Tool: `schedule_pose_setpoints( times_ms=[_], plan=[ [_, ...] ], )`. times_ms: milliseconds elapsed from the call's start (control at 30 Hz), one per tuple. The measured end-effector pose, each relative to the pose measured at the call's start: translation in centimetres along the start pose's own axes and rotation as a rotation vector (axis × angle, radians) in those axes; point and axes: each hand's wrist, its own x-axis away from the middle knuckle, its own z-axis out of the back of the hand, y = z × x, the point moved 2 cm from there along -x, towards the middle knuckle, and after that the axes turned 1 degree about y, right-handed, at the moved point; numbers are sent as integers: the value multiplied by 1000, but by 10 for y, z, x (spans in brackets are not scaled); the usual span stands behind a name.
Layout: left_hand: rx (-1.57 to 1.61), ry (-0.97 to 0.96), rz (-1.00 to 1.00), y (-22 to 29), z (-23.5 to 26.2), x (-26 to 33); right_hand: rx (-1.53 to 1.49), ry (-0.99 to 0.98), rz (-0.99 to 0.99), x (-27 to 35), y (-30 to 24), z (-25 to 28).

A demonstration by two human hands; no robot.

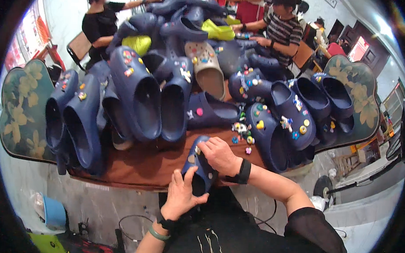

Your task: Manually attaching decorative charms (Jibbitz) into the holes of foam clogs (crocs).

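Observation:
A navy clog [200,176] lies at the table's near edge in front of me, toe pointing away, with a few small pale charms [192,158] on its upper. My left hand [180,198] holds its left side near the opening, thumb stretched out across the heel end. My right hand [220,156] is closed over the upper from the right, fingertips pressed down beside a charm near the toe. Whether anything small is under those fingertips is hidden. Just right of the clog, loose colourful charms [242,131] lie on the brown cloth [161,158].
Finished-looking navy clogs with charms stand left [83,118] and right [296,116]. Behind them rises a heap of clogs, including a beige clog [211,80] and a lime clog [218,30]. Two people work at the far side. A blue bin [55,213] stands on the floor at left.

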Motion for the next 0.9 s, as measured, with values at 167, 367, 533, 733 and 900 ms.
schedule_pose_setpoints(
  times_ms=[167, 367, 533, 733, 900],
  plan=[
    [-18, 32, -50, -5, -2, 3, -567, -5, -327, -14, 36, -13],
    [-73, -61, 23, -6, -5, 9, -1123, -590, -750, -35, 72, -30],
    [-64, -33, -37, -4, -8, 5, -657, -741, 110, -35, 112, -88],
    [-42, -20, -16, -7, -6, 5, -718, -983, -359, -42, 95, -69],
    [-57, 2, -33, -10, -10, 2, -892, -880, -747, -33, 87, -67]
  ],
)
